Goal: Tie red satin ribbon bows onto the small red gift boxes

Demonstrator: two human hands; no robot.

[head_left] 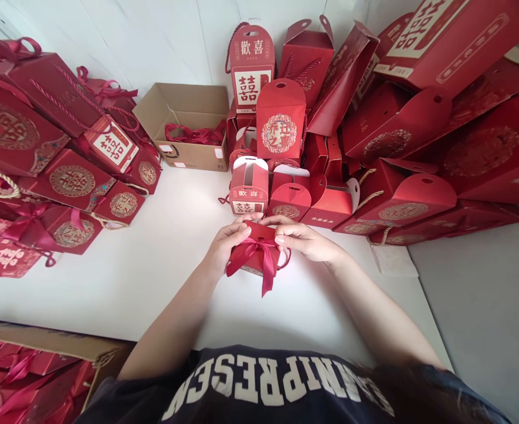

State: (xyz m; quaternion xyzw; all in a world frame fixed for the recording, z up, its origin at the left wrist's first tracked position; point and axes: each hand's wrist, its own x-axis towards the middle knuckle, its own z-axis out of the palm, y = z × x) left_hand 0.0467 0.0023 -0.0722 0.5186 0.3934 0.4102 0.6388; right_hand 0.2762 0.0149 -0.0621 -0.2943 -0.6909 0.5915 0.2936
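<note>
Together, hands (226,244) around ribboned box (262,238)

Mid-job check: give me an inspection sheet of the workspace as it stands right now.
Surface: white table, with red gift boxes stacked along its left, back and right sides.
Job's things: small red box with a red ribbon bow tied on it.
Clutter: open cardboard box holding red ribbons at the back; a carton with more ribbons at lower left.
Grippers: left hand and right hand both hold the small red box, fingertips on its top.
Cables: nothing seen.
Surroundings: white wall behind; grey surface to the right.
</note>
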